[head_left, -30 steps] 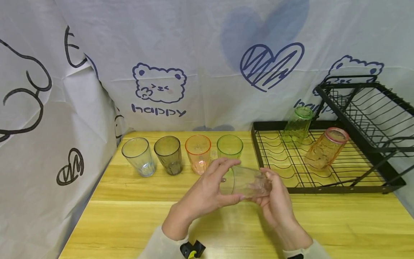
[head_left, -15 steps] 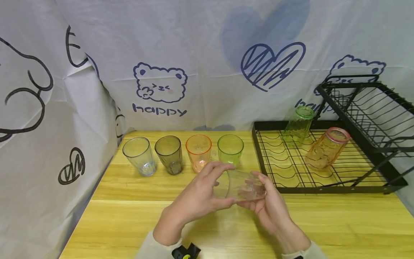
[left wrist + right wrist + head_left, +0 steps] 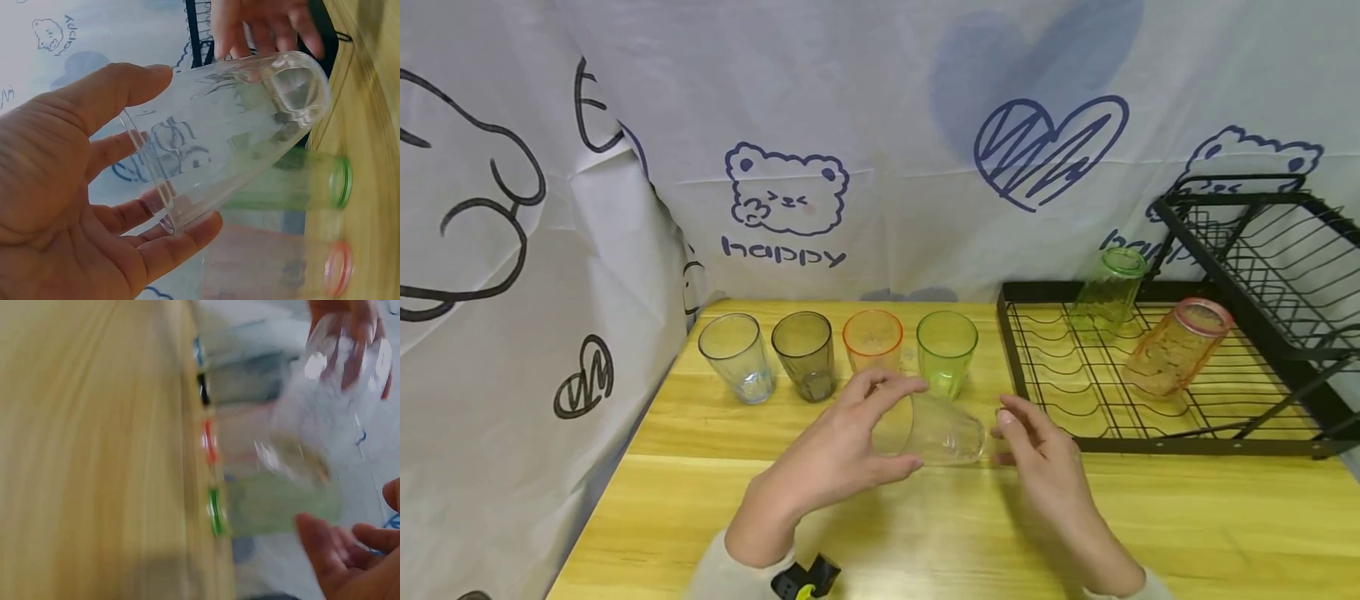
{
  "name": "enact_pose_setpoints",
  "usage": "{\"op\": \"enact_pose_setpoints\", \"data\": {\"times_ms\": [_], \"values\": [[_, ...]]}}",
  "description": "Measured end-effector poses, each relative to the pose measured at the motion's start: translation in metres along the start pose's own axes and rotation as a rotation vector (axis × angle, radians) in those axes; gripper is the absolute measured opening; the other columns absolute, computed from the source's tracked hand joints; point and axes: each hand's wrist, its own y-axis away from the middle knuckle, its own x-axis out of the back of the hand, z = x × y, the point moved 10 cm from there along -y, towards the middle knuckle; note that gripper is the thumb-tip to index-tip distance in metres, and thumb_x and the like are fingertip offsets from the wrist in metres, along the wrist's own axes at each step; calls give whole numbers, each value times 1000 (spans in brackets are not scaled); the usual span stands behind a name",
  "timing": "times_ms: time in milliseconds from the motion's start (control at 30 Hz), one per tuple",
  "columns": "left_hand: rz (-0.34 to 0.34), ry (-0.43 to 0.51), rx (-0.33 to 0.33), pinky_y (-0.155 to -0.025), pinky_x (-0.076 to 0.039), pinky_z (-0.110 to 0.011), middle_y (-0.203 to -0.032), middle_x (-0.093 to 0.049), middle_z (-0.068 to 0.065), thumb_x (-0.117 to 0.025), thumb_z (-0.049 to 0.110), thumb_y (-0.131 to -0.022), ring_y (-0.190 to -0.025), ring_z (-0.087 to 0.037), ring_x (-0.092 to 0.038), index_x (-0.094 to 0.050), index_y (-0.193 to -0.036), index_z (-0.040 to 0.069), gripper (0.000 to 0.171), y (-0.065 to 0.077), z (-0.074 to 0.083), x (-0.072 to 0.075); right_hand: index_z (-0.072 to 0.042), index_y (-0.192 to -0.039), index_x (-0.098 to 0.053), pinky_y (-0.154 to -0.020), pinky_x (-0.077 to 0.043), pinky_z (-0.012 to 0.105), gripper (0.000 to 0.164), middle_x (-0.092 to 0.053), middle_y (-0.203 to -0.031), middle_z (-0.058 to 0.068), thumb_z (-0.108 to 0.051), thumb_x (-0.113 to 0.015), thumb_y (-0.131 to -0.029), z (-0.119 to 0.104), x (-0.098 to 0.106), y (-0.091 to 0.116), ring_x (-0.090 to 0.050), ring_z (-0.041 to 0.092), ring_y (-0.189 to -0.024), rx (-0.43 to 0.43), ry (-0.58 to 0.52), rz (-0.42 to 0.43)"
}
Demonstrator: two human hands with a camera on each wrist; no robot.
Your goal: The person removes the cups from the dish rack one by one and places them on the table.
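My left hand (image 3: 831, 446) holds a clear drinking glass (image 3: 951, 433) near its rim, thumb on one side and fingers on the other. The glass lies sideways in the air, base pointing right. In the left wrist view the rim sits between the thumb and fingers. Just off the base, my right hand (image 3: 1052, 458) hangs with loosely bent fingers and holds nothing; the right wrist view, though blurred, shows a gap between its fingertips (image 3: 306, 525) and the glass. Behind stand a bluish glass (image 3: 730, 342), a smoky grey glass (image 3: 805, 354), a red-rimmed glass (image 3: 872, 333) and a green glass (image 3: 947, 350).
A black wire dish rack (image 3: 1195, 446) stands at the right, with a raised upper tier (image 3: 1262, 275). Upside down on its lower level are a green glass (image 3: 1108, 292) and an orange glass (image 3: 1176, 346). A printed cloth (image 3: 917, 225) hangs behind the wooden table (image 3: 685, 517).
My right hand has let go of the glass's base and drawn off to the right. The left hand has shifted left with the glass. The head view has turned slightly left.
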Motion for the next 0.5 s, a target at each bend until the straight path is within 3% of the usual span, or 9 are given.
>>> {"op": "enact_pose_setpoints", "data": {"times_ms": [100,200,300,500], "values": [[-25,-47,22,-101,-56,-44,-153,-46,-4,-90,35,-84,-127,-23,-59,-49,-155,38,82,6,-8,7,-5,-139,-65,-69,-62,28,37,-72,-111,13,-25,-59,-109,-16,24,1,-72,17,-84,208,246,184],[-36,-100,28,-99,-56,-44,-151,-49,-5,-90,35,-84,-126,-22,-58,-48,-156,38,84,13,-16,18,1,-136,-66,-79,-62,42,36,-71,-115,18,-13,-66,-103,-28,36,2,-70,30,-98,413,460,288],[-46,-134,67,-101,-56,-45,-146,-52,-1,-91,35,-83,-126,-21,-59,-47,-157,36,86,23,-29,30,5,-138,-62,-92,-55,61,42,-65,-127,27,-11,-68,-100,-28,34,2,-63,45,-115,521,620,265],[-43,-181,171,-105,-55,-55,-148,-54,-5,-89,33,-83,-132,-30,-59,-48,-157,31,85,46,-57,60,5,-145,-56,-104,-45,73,50,-58,-139,33,-16,-66,-101,-7,24,3,-56,56,-124,518,788,146]]}}
